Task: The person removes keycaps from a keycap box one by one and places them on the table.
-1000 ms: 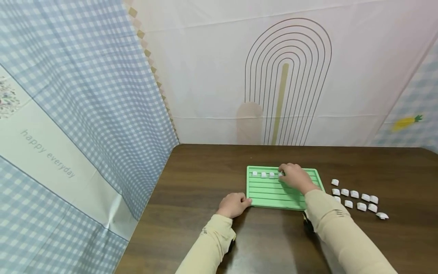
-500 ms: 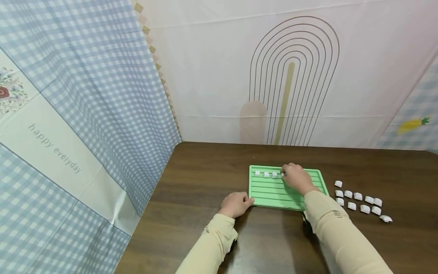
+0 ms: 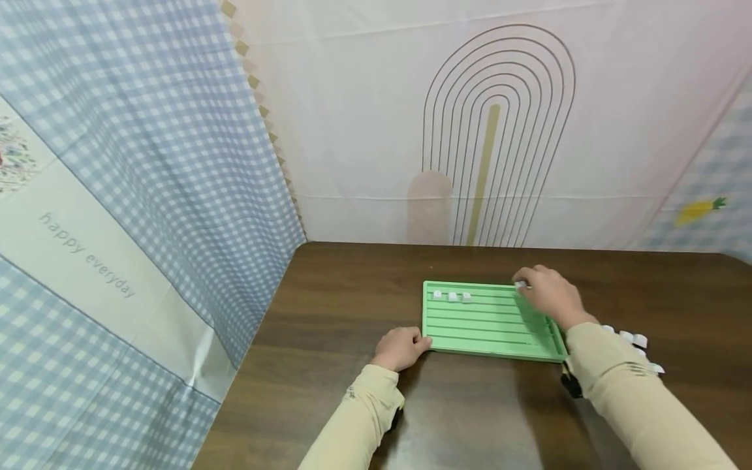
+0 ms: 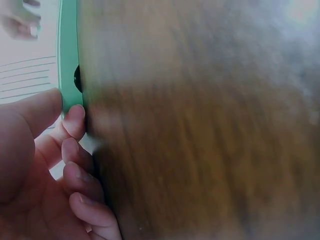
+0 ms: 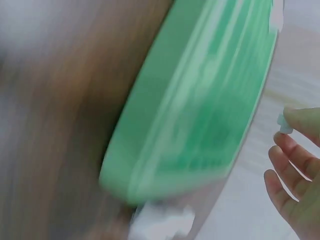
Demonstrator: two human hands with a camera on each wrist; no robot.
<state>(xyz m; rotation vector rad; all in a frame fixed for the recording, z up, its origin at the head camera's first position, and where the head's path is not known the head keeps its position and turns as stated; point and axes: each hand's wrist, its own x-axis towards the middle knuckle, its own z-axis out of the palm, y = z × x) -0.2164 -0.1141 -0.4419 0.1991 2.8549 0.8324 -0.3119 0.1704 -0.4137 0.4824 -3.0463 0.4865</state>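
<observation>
A shallow green tray (image 3: 487, 328) with raised ridges lies on the table. My left hand (image 3: 401, 348) holds its near left corner, thumb and index finger pinching the rim in the left wrist view. Above the far right part of the tray is my right hand (image 3: 552, 297), pinching a small white keycap (image 5: 285, 124) between thumb and index finger. Three white keycaps (image 3: 452, 296) stand in a row at the tray's far left, with gaps between them. The marks on them are too small to read.
More loose white keycaps (image 3: 639, 340) lie on the brown table (image 3: 346, 287) to the tray's right, partly hidden by the right sleeve (image 3: 623, 369). A patterned curtain (image 3: 352, 130) hangs behind the table's far edge, with a checked cloth (image 3: 176, 143) on the left.
My right hand has lifted the fourth keycap out of the row and carried it right to the tray's far right. The left hand still holds the corner.
</observation>
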